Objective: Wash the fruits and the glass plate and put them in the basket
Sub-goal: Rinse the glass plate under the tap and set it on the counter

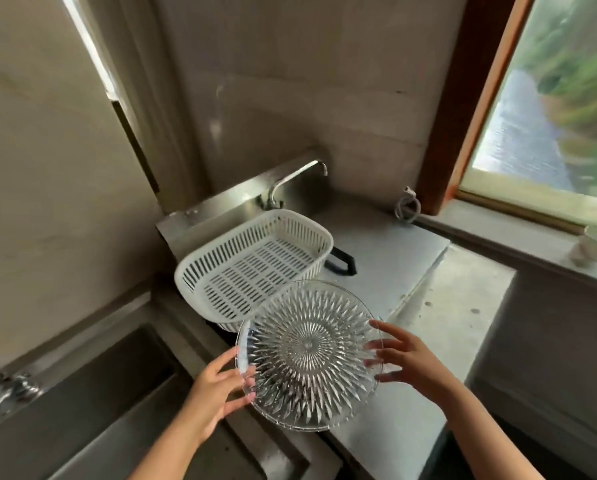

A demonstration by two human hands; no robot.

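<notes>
A clear glass plate (309, 355), cut with a sunburst of pointed rays circling a ribbed centre, is gripped at its rim. Just beyond the grip sits a white basket (255, 263) patterned with rows of narrow slots. Farther beyond, a silver faucet (297, 181). Right of the grip, a speckled pale grey counter (428, 306).

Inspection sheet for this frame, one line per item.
Surface: grey counter, sink at left.
Job's things: glass plate held tilted above the counter edge; white basket empty; no fruits seen.
Clutter: black handle behind basket; cup on sill.
Grippers: left hand and right hand grip opposite plate rims.
Cables: coiled hose near window.
Surroundings: faucet, window.
</notes>
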